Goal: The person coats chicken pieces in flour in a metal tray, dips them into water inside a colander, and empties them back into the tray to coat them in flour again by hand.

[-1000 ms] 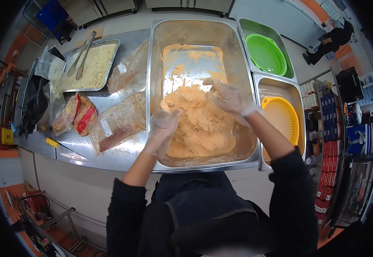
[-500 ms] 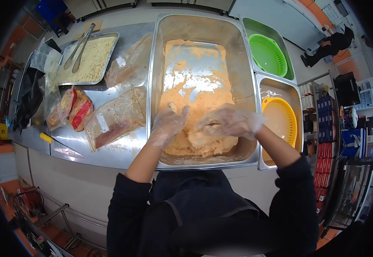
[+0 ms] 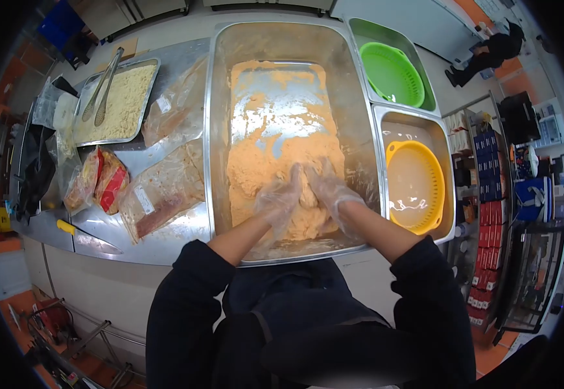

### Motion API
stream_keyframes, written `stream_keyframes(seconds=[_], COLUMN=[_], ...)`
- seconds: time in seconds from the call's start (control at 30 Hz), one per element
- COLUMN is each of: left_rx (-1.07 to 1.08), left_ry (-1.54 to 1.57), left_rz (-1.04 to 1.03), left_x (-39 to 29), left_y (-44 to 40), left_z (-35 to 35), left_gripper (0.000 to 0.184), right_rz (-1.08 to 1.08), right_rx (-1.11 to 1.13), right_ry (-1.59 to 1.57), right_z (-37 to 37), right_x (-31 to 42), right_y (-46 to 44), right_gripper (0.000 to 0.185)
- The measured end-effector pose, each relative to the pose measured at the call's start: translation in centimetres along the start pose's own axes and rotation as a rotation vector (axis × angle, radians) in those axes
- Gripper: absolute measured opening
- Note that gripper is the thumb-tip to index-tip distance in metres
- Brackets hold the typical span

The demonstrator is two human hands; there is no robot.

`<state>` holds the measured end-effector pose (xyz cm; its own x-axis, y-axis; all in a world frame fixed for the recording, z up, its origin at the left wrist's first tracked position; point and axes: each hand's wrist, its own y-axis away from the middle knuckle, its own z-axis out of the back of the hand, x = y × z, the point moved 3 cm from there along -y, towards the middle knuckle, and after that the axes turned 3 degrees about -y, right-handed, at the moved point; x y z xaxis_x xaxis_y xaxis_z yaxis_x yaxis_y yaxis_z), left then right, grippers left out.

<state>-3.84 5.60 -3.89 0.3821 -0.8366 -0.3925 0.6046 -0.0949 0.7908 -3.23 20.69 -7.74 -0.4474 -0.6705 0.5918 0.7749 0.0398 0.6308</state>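
Both my hands wear clear plastic gloves and are low in a deep steel pan (image 3: 212,129) spread with orange breading flour (image 3: 249,170). Between my palms stands a flour-coated piece (image 3: 306,193), probably meat, though the coating hides its kind. My left hand (image 3: 282,196) presses it from the left, fingers together and pointing away from me. From the right, my right hand (image 3: 331,188) closes against it, its fingertips partly sunk in flour. More clumped flour (image 3: 303,223) lies just below the hands.
At right, a green colander (image 3: 392,74) and a yellow colander (image 3: 415,185) sit in steel pans. Leftward are bagged meat (image 3: 165,194), packaged food (image 3: 109,181), a yellow-handled knife (image 3: 87,235), and tongs (image 3: 104,91) on a crumb-filled tray (image 3: 146,110). A person (image 3: 493,52) stands far off.
My right hand has turned from lying across the coated piece to pointing forward beside it. My left hand has moved right and down against the piece. The view has shifted slightly.
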Motion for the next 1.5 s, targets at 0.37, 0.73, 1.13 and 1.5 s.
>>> stream_keyframes(seconds=[0.37,0.73,1.13,1.5], left_rx=[-0.191,-0.055,-0.509,-0.645], left_ry=[0.879,0.392,0.859,0.585], left_rz=[-0.055,-0.143,-0.325,-0.598], left_x=[2.5,5.6,3.6,4.9], left_y=[4.4,-4.2,0.4,2.3], left_z=[3.2,-1.3,-0.6,4.7], left_gripper=[0.069,0.077,0.037,0.009], right_rz=[0.803,-0.307,0.787,0.354], right_rx=[-0.193,0.229,-0.184,-0.015], right_ry=[0.504,-0.191,1.449,0.688], right_z=[6.3,3.4,2.6,9.8], right_x=[7.0,3.6,0.9,11.4], right_y=[7.9,4.3,-1.5,-0.6], right_gripper=[0.052,0.059,0.035,0.031])
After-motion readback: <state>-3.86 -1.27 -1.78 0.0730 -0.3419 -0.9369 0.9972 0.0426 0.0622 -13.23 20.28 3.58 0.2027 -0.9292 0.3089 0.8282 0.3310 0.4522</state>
